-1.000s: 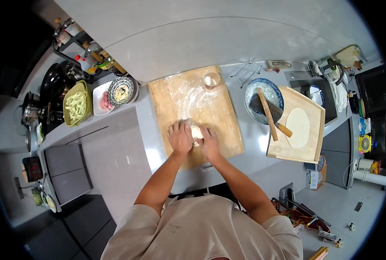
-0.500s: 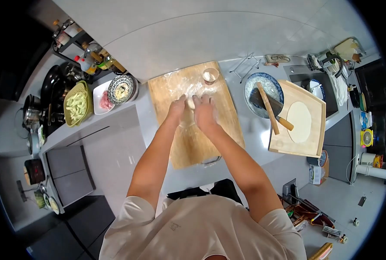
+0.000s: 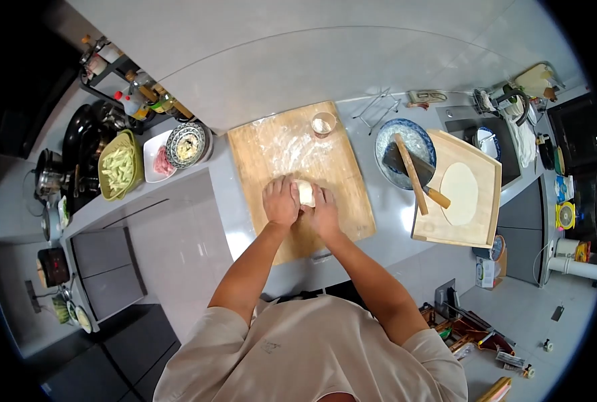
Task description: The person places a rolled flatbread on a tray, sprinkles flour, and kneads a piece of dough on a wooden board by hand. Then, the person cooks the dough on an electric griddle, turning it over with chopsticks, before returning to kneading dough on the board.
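A pale lump of dough (image 3: 305,193) lies on the floured wooden board (image 3: 352,194), near the middle of its lower half. My left hand (image 3: 282,202) presses against the dough's left side, its fingers bent round it. On the right side, my right hand (image 3: 324,210) grips the same lump. The two hands face each other with the dough between them. White flour (image 3: 292,147) is smeared over the upper part of the board. A small glass of flour (image 3: 322,125) stands at the board's top right.
Right of the board, a blue-rimmed bowl (image 3: 382,137) bears a cleaver and a rolling pin (image 3: 411,173). A wooden tray (image 3: 486,201) holds a flat dough sheet (image 3: 459,194). A green basket (image 3: 136,175), a white dish (image 3: 152,175) and a patterned bowl (image 3: 172,142) stand left.
Both hands have moved back from the board's upper part toward my body, bringing the dough along. They are again close to where they were a second ago.
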`<state>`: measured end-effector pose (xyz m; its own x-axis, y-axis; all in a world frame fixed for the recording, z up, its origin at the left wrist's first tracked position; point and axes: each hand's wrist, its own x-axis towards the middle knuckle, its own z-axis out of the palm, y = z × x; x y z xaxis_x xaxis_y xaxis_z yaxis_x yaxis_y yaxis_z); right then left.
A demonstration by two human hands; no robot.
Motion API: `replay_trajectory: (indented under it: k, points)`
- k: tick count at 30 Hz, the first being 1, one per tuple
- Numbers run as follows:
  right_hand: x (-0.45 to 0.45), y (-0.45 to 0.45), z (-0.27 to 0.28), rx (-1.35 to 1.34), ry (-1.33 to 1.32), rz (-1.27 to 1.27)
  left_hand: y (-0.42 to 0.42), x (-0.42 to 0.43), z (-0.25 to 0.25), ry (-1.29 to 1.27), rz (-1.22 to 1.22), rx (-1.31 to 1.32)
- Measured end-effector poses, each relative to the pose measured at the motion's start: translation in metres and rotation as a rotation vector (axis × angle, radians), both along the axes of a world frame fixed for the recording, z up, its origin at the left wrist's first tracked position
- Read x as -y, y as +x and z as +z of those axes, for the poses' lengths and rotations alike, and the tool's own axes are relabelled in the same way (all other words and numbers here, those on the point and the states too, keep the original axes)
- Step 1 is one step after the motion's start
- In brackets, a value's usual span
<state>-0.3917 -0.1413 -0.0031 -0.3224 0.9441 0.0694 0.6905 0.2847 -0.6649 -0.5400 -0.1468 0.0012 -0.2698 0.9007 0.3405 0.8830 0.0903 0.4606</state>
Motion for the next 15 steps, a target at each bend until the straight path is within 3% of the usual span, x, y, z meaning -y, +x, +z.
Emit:
replay_trajectory:
  k: [6,13,15]
  points:
    - [-0.045,-0.019,0.003,0.069,-0.128,-0.08,-0.009,-0.057,0.002,-0.173,0.089,-0.095]
    - [-0.117,-0.03,0.003,0.128,-0.249,0.053,-0.027,-0.11,0.0,-0.384,0.182,0.053]
    - [-0.11,-0.021,0.009,0.168,-0.231,0.07,-0.043,-0.108,0.006,-0.576,0.074,0.524]
